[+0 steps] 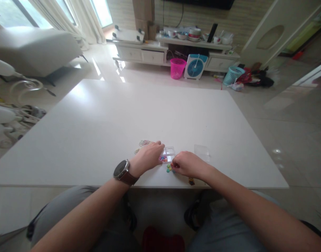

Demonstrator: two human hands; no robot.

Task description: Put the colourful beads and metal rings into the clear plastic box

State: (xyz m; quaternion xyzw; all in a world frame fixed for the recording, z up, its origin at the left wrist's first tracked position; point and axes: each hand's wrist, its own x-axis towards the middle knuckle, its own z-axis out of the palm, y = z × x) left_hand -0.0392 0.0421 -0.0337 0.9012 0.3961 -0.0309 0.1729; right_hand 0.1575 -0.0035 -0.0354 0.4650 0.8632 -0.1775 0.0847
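My left hand (150, 156) grips the left side of a clear box divided into compartments (170, 151), thumb and fingers on its edge. Small multicoloured pieces (164, 159) lie in the box's near left compartment; its other visible compartments look bare. Just right of the box, my right hand (188, 164) is closed in a pinch over a loose group of small green, yellow and blue pieces (169, 168) on the table. A touch of red shows by its fingertips, but what they hold is too small to name.
On the white table (149, 108), a clear lid (201, 152) lies beyond my right hand and thin loops (145, 142) beyond my left. A small dark and yellow item (191, 181) sits by the front edge. A pink basket (177, 68) and a box fan (195, 66) stand across the floor.
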